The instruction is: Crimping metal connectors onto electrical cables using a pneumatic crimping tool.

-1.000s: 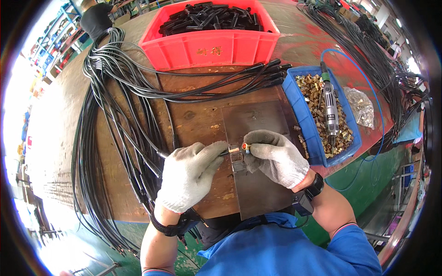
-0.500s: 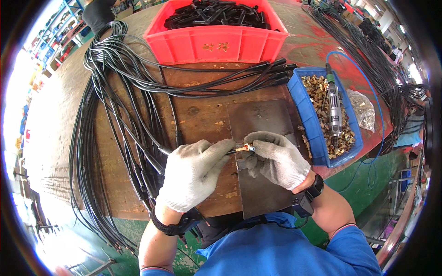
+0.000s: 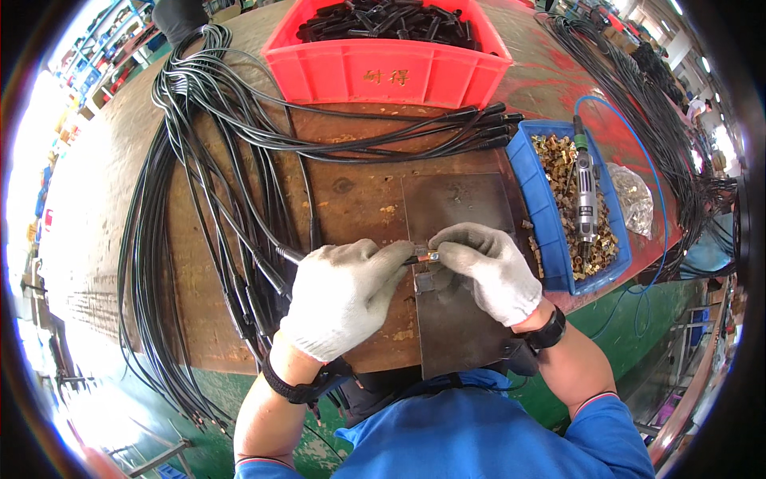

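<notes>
Both of my hands wear pale knit gloves and meet above a dark metal plate (image 3: pixel 455 327) on the wooden table. My left hand (image 3: pixel 335 295) is closed in a pinch on the end of a black cable (image 3: pixel 412 260). A small brass terminal (image 3: pixel 433 256) sits at the cable's bare copper tip, between the two hands. My right hand (image 3: pixel 495 275) pinches the terminal with thumb and forefinger. How far the copper reaches into the terminal is too small to tell.
Black cables (image 3: pixel 148 247) lie bundled at the left, hanging off the front edge. A red bin (image 3: pixel 455 76) of black parts (image 3: pixel 391 22) stands at the back. On the right, a blue bin (image 3: pixel 546 239) holds brass pieces (image 3: pixel 608 247) and a hose-fed tool (image 3: pixel 587 191), beside a plastic bag (image 3: pixel 632 195).
My right hand has brought the terminal to the copper tip, and less bare copper shows. Both hands have shifted slightly right in the picture, as has the whole scene.
</notes>
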Motion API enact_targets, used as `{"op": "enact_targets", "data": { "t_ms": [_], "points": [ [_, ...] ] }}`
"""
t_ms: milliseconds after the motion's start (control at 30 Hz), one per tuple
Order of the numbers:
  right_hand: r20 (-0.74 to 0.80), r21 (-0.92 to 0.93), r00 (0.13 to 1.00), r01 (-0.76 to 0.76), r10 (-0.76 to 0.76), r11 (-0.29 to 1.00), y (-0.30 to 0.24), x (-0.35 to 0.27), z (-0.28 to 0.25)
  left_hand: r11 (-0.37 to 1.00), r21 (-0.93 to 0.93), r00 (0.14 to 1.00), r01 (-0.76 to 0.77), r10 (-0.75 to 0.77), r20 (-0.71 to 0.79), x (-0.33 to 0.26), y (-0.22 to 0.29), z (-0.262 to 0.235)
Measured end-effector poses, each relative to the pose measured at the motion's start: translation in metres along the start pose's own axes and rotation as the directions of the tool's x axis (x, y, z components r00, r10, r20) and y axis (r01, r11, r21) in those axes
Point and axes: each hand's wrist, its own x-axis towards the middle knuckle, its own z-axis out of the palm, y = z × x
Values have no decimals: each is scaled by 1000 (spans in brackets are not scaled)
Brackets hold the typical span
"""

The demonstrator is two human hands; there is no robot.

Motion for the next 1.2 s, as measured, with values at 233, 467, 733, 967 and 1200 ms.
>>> {"op": "enact_targets", "data": {
  "t_ms": [233, 467, 733, 967, 1200],
  "points": [
    [0, -428, 986, 151, -167, 891, 6, 9, 3, 1000, -15, 999, -27, 27, -30, -4, -8, 11],
    [92, -772, 915, 315, -393, 553, 3, 11, 0, 1000, 21, 1000, -9, 9, 16, -6, -12, 22],
    [118, -820, 942, 272, -315, 504, 5, 18, 4, 996, 85, 996, 24, -31, 83, -10, -18, 34],
    [193, -823, 920, 342, -343, 454, 5, 24, -2, 997, 70, 996, 36, -41, 74, -9, -19, 39],
    [158, -862, 905, 322, -395, 393, 7, 19, 1, 997, 73, 998, -2, -3, 60, -2, -17, 42]
  ]
}}
